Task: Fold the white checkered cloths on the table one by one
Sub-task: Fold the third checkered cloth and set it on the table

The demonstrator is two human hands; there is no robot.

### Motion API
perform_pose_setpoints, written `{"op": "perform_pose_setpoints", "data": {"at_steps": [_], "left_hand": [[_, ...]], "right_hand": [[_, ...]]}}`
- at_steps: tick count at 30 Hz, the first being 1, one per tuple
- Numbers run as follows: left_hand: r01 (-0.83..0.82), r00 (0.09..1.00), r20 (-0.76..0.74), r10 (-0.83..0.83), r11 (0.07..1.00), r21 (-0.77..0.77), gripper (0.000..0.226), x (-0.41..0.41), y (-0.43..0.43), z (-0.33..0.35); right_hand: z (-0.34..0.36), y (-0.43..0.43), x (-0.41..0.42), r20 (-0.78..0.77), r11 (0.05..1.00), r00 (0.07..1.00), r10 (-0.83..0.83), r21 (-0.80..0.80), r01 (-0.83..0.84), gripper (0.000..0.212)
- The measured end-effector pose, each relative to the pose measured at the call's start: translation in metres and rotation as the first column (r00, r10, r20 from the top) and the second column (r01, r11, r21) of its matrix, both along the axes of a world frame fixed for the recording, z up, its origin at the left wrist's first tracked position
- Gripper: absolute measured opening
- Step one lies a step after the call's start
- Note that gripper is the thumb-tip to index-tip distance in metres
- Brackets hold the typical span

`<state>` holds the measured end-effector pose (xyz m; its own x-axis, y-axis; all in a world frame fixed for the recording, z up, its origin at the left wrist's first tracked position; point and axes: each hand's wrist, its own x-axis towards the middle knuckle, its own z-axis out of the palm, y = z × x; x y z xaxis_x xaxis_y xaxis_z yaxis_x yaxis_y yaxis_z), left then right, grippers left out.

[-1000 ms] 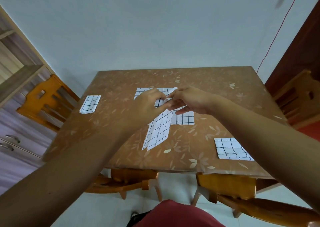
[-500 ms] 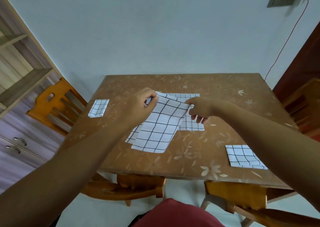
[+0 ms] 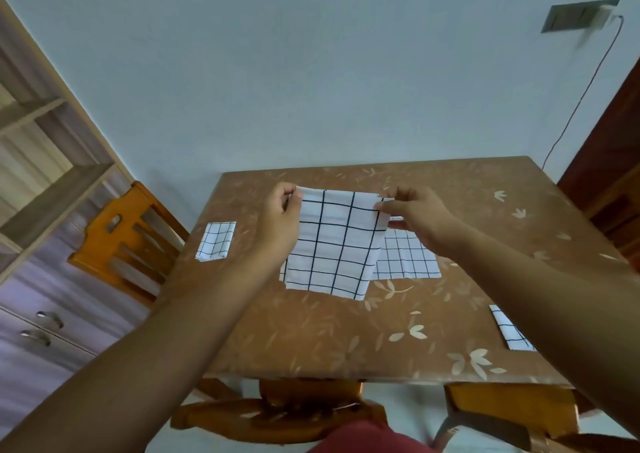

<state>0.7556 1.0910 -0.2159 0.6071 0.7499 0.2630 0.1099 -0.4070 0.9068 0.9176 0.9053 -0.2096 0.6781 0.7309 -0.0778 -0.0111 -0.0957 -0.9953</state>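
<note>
A white checkered cloth (image 3: 332, 245) hangs lifted above the brown table (image 3: 346, 331). My left hand (image 3: 277, 220) pinches its top left corner and my right hand (image 3: 415, 217) pinches its top right corner, holding it spread out. Under and behind it, another checkered cloth (image 3: 408, 258) lies flat on the table. A small folded cloth (image 3: 216, 241) lies near the table's left edge. A second folded cloth (image 3: 509, 328) lies at the front right, partly hidden by my right forearm.
Orange wooden chairs stand at the left (image 3: 124, 241) and under the front edge (image 3: 277, 414). A shelf and cabinet (image 3: 41, 182) line the left wall. A dark door (image 3: 609, 162) is at the right.
Both hands have raised the cloth off the table and pulled its top corners apart, so it now hangs spread open. The camera has tilted upward.
</note>
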Motion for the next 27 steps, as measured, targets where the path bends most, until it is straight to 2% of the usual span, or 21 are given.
{"op": "perform_pose_setpoints", "data": {"at_steps": [5,10,18,21,24,27], "left_hand": [[0.073,0.997,0.044,-0.069,0.994,-0.080,0.016,-0.005,0.015,-0.004],[0.150,0.989,0.009,-0.150,0.980,-0.131,0.031,-0.006,0.023,-0.011],[0.204,0.978,-0.037,-0.207,0.975,-0.086,0.018,0.002,0.041,-0.028],[0.218,0.973,-0.061,-0.224,0.972,-0.085,0.016,0.003,0.046,-0.029],[0.240,0.968,-0.065,-0.244,0.969,-0.062,0.014,0.004,0.050,-0.028],[0.244,0.967,-0.069,-0.247,0.969,-0.043,0.013,0.005,0.052,-0.029]], "right_hand": [[-0.007,0.010,-0.014,0.064,0.994,0.992,-0.109,0.021,0.108,0.006],[-0.011,0.014,-0.025,0.166,0.986,0.973,-0.162,-0.014,0.167,0.009],[-0.022,0.014,-0.031,0.268,0.958,0.932,-0.245,-0.079,0.275,0.018],[-0.021,0.013,-0.028,0.379,0.950,0.905,-0.193,-0.157,0.268,0.016],[-0.019,0.013,-0.027,0.593,0.901,0.803,-0.064,-0.311,0.302,0.009],[-0.019,0.011,-0.030,0.672,0.856,0.740,0.038,-0.404,0.323,0.014]]}}
